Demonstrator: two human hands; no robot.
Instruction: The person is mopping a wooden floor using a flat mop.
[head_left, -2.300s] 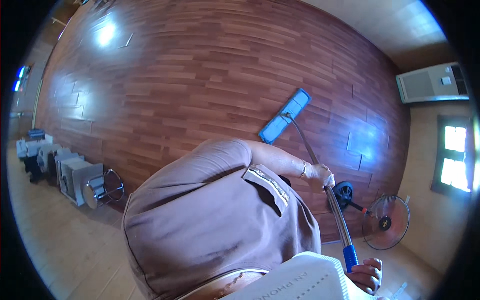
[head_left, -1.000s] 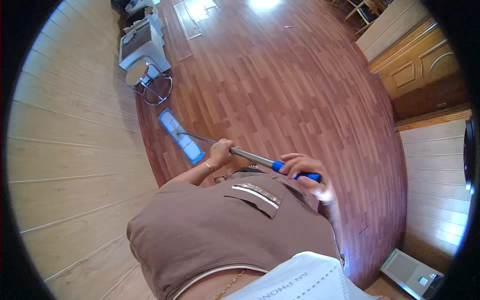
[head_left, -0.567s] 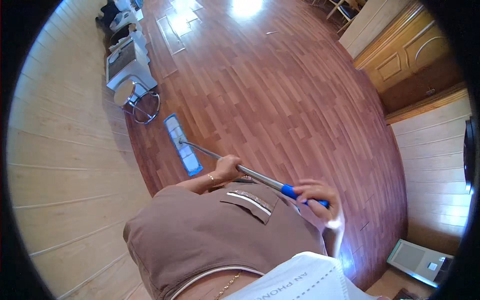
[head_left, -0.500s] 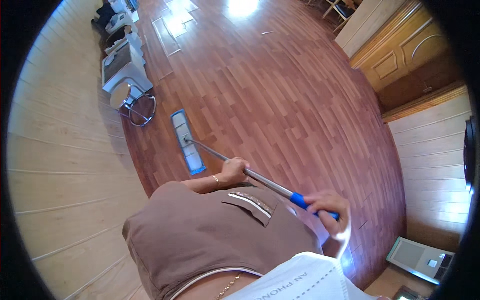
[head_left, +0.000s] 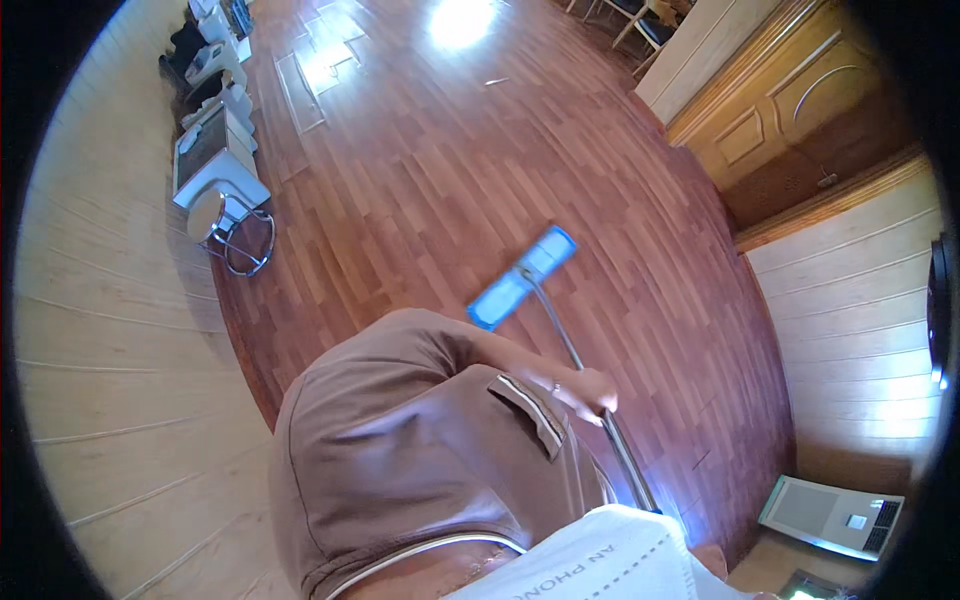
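Note:
A flat mop (head_left: 498, 298) with a blue-edged, pale rectangular head lies on the wooden floor ahead of me, set diagonally. Its metal pole runs back toward my body. My left hand (head_left: 587, 393) is closed around the middle of that pole, with the arm reaching across my brown shirt. Only a small piece of my right hand (head_left: 710, 560) shows past a white printed sheet (head_left: 600, 560) at the lower edge. Its fingers are hidden, as is the top end of the pole.
Wood-plank floor (head_left: 400, 200) spreads ahead. Along the left wall stand a round stool (head_left: 207, 217) with a chrome base and a white table (head_left: 215, 160). At right are a wooden door (head_left: 760, 120) and a pale boxy appliance (head_left: 810, 510). Chairs (head_left: 640, 25) stand at the far right.
The mop head has swung from left to right and turned to the opposite diagonal. My left hand moved right with the pole; my right hand dropped lower, mostly behind the white sheet.

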